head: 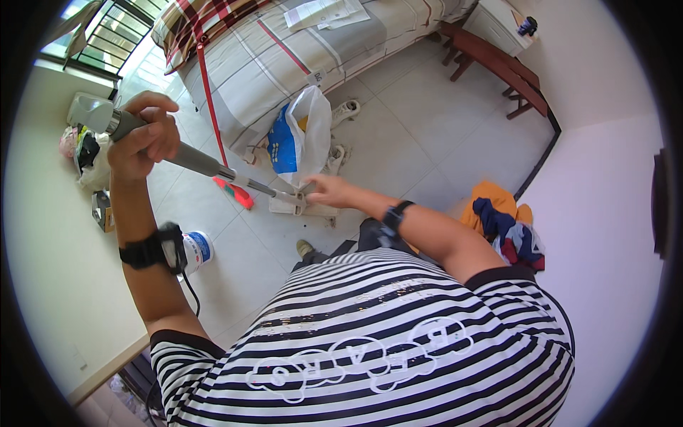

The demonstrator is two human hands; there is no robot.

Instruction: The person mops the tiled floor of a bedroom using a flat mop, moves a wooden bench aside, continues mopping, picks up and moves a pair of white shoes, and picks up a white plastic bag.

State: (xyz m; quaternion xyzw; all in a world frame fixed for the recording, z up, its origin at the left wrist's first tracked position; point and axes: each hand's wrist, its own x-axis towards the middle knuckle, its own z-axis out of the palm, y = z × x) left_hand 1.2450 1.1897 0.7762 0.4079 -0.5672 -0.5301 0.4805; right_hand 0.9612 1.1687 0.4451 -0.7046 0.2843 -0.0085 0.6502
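At upper left, my left hand (144, 136) grips the grey sleeve of a mop handle (195, 159) near its pale end cap. The pole slants down to a white flat mop head (283, 205) on the tiled floor. My right hand (333, 191) is at the mop head's joint with fingers bent; whether they grip it or a small grey part there is unclear. Just beyond stands a white and blue plastic bag (309, 136), its mouth loose. A red-handled broom (209, 101) leans against the bed, its red and green bristles (235, 193) on the floor.
Shoes (346, 111) lie behind the bag by the bed (235, 101). A white bucket (197, 248) stands at left, near a small box (101, 211). Piled clothes (499, 224) sit at right. Dark red benches (496, 66) line the far wall beside a white cabinet (493, 26).
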